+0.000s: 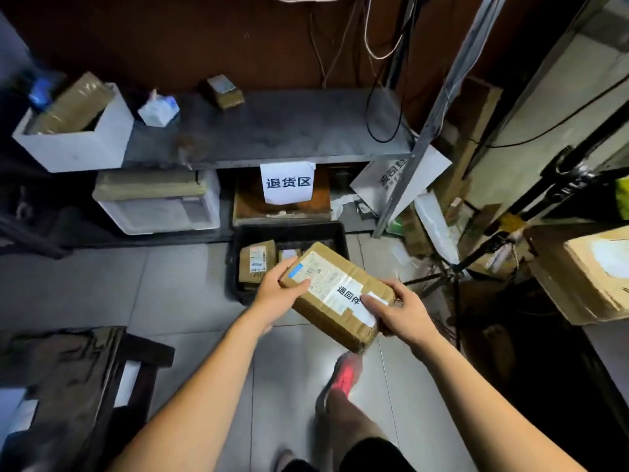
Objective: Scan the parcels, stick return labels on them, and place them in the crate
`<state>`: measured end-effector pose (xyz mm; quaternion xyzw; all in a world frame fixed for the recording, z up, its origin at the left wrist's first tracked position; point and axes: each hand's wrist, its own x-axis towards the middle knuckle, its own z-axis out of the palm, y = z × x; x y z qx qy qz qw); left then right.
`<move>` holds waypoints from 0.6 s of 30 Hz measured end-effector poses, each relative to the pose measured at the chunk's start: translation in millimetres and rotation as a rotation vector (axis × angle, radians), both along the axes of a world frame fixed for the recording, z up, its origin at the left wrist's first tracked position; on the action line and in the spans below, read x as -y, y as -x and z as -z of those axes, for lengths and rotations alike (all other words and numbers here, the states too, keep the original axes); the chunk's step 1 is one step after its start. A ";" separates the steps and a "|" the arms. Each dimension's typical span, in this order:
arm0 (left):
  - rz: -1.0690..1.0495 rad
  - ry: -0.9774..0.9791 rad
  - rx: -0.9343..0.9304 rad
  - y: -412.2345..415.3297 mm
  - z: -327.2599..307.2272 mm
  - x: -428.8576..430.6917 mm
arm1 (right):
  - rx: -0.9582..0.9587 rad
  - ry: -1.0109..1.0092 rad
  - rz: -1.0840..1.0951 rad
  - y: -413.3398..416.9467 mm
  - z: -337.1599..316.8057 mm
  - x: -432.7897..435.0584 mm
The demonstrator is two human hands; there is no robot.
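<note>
I hold a brown cardboard parcel (340, 301) in both hands above the tiled floor. A white return label (354, 294) with black characters is stuck across its top, over a shipping label. My left hand (277, 294) grips the parcel's far left corner, thumb on top. My right hand (398, 310) grips the near right end, thumb pressing on the label. Just beyond the parcel sits a black crate (289, 229) on the floor, holding two smaller brown parcels (257, 260).
A grey shelf (272, 131) carries a white foam box (78, 137), a small carton and a small parcel. A paper sign (287, 182) hangs from its edge. Metal racking and boxes crowd the right. A dark stool (85, 376) stands at the left.
</note>
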<state>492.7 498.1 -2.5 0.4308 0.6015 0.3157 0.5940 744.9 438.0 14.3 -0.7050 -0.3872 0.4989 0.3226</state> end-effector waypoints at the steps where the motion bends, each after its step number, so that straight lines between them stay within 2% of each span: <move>1: -0.034 -0.008 0.006 -1.9 9.5 -18.4 | -0.007 0.008 -0.012 -0.6 7.6 -17.9; 9: -0.484 0.014 0.087 -45.5 114.6 -134.5 | -0.149 0.030 -0.031 -3.3 108.9 -143.6; 12: -0.591 0.091 0.136 -65.8 186.9 -176.0 | -0.165 0.057 0.011 -6.9 175.8 -187.9; 14: -0.564 0.136 0.134 -74.7 229.6 -194.7 | -0.179 0.081 0.050 -7.9 217.5 -209.6; 18: -0.327 0.220 0.004 -89.7 323.5 -232.1 | -0.151 0.151 0.159 -11.2 311.2 -245.2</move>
